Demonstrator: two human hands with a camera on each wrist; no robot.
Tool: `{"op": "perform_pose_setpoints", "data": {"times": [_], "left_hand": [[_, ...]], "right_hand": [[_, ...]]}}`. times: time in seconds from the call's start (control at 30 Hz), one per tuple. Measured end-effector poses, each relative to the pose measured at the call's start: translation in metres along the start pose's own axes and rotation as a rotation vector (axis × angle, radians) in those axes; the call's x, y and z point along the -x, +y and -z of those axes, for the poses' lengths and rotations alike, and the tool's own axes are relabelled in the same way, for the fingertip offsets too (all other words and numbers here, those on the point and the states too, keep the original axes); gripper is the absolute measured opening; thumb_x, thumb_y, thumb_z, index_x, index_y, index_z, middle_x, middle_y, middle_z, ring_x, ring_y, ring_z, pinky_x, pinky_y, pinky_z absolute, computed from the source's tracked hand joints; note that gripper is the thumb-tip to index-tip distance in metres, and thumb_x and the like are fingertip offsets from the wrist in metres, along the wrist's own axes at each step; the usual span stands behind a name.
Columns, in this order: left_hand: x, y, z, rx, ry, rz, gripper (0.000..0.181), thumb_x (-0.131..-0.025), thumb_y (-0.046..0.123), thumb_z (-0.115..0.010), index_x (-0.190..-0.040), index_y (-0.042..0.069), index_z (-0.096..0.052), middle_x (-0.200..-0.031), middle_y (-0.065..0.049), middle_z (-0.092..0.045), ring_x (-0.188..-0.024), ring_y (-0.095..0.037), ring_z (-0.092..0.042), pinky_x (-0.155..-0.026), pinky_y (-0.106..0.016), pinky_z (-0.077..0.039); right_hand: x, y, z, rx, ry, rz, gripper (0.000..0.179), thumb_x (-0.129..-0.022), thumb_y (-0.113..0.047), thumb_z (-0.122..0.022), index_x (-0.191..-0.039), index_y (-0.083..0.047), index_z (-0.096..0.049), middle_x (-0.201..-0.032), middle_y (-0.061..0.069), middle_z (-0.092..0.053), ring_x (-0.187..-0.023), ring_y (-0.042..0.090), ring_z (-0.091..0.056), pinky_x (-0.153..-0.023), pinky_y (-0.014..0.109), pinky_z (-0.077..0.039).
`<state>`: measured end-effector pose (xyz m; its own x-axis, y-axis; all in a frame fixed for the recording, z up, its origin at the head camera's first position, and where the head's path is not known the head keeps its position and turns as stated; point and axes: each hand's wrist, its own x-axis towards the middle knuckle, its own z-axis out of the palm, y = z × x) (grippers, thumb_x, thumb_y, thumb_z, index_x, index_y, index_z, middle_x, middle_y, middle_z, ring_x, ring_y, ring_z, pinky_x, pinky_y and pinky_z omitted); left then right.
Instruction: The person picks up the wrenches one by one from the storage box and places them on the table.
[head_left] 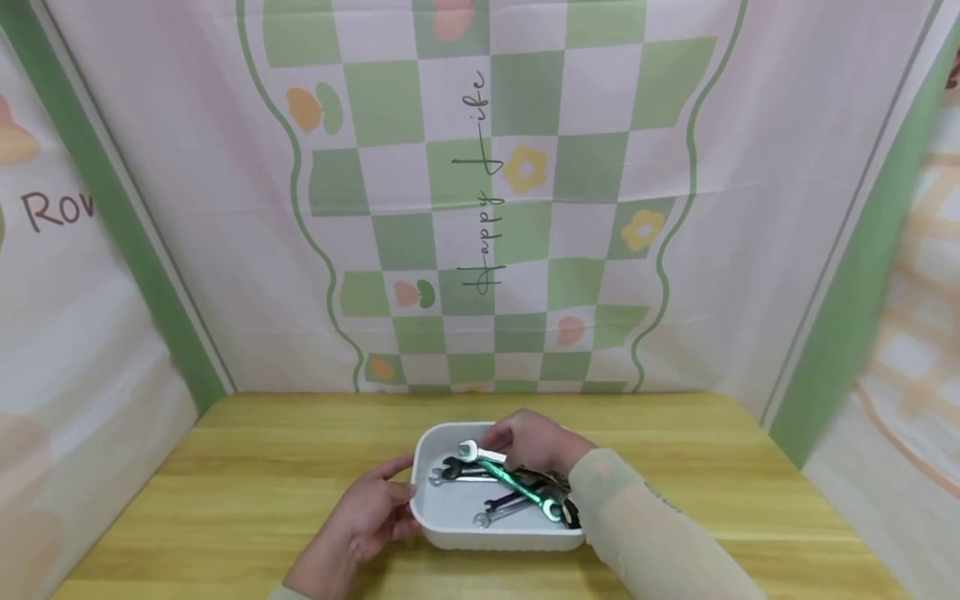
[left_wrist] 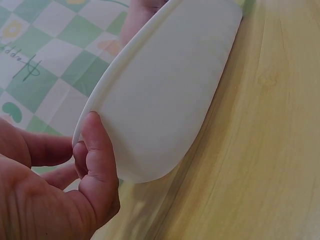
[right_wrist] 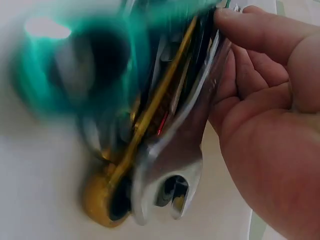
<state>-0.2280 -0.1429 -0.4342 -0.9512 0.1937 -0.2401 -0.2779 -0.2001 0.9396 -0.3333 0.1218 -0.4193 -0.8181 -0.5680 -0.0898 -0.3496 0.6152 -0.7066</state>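
Right hand (head_left: 534, 442) pinched silver wrench (head_left: 487, 455), nearly closed; green wrench (head_left: 523, 486) lay beside grip. Left hand (head_left: 373, 510), half-curled, held bin (head_left: 502, 540).

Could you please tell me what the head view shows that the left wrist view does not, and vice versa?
Only the head view shows the wrenches inside the white tub, including the green wrench, and the right sleeve.

Only the left wrist view shows the tub's outer wall broadside, with a digit against it.

Both share the tub, the left hand, the wood-grain table, the checkered cloth and part of the right hand.
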Motion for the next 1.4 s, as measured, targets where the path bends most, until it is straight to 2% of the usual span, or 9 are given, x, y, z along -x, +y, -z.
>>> {"op": "perform_pose_setpoints", "data": {"times": [0.27, 0.73, 1.0, 1.13, 1.27, 1.4], "left_hand": [[0.000, 0.000, 0.001, 0.006, -0.010, -0.004, 0.064, -0.094, 0.000, -0.056, -0.153, -0.001, -0.031, -0.101, -0.020, -0.058, -0.079, -0.022, -0.057, -0.067, -0.032, -0.056], [0.002, 0.001, 0.000, 0.003, -0.007, 0.002, 0.065, -0.093, -0.001, -0.056, -0.153, -0.001, -0.031, -0.100, -0.020, -0.058, -0.079, -0.022, -0.057, -0.068, -0.034, -0.056], [0.001, 0.001, 0.000, 0.000, -0.006, -0.003, 0.064, -0.093, -0.001, -0.055, -0.153, -0.001, -0.032, -0.101, -0.020, -0.057, -0.079, -0.022, -0.057, -0.068, -0.033, -0.056], [0.001, -0.001, 0.000, 0.004, -0.008, -0.009, 0.064, -0.093, -0.001, -0.055, -0.153, -0.002, -0.031, -0.102, -0.020, -0.058, -0.081, -0.022, -0.057, -0.069, -0.034, -0.056], [0.001, -0.002, 0.001, 0.009, -0.013, -0.018, 0.064, -0.093, -0.001, -0.056, -0.152, -0.002, -0.031, -0.103, -0.021, -0.059, -0.082, -0.023, -0.058, -0.070, -0.034, -0.056], [0.001, -0.002, 0.001, 0.009, -0.013, -0.017, 0.064, -0.093, 0.000, -0.056, -0.152, -0.002, -0.031, -0.103, -0.021, -0.059, -0.082, -0.023, -0.058, -0.070, -0.034, -0.056]], "right_hand": [[0.001, -0.001, 0.002, -0.014, 0.001, -0.034, 0.043, -0.073, 0.014, -0.068, -0.102, -0.017, -0.077, -0.095, -0.007, -0.071, -0.093, 0.015, -0.064, -0.087, 0.042, -0.054], [0.003, 0.000, 0.006, -0.042, 0.019, -0.054, 0.040, -0.074, 0.008, -0.072, -0.103, -0.020, -0.077, -0.097, -0.008, -0.070, -0.094, 0.015, -0.064, -0.087, 0.041, -0.054], [0.006, -0.005, 0.014, -0.115, 0.031, -0.038, 0.042, -0.072, 0.005, -0.074, -0.108, -0.016, -0.076, -0.105, -0.004, -0.071, -0.102, 0.021, -0.064, -0.090, 0.043, -0.053], [0.007, -0.007, 0.019, -0.157, 0.050, -0.057, 0.043, -0.071, 0.002, -0.078, -0.109, -0.016, -0.075, -0.108, -0.004, -0.071, -0.107, 0.024, -0.062, -0.092, 0.044, -0.051], [0.007, -0.008, 0.024, -0.202, 0.070, -0.065, 0.044, -0.070, -0.002, -0.081, -0.111, -0.016, -0.075, -0.108, -0.002, -0.071, -0.104, 0.021, -0.063, -0.087, 0.039, -0.052], [0.007, -0.010, 0.027, -0.315, 0.081, -0.084, 0.047, -0.071, 0.001, -0.081, -0.115, -0.012, -0.074, -0.111, 0.003, -0.071, -0.098, 0.022, -0.065, -0.079, 0.037, -0.056]]}}
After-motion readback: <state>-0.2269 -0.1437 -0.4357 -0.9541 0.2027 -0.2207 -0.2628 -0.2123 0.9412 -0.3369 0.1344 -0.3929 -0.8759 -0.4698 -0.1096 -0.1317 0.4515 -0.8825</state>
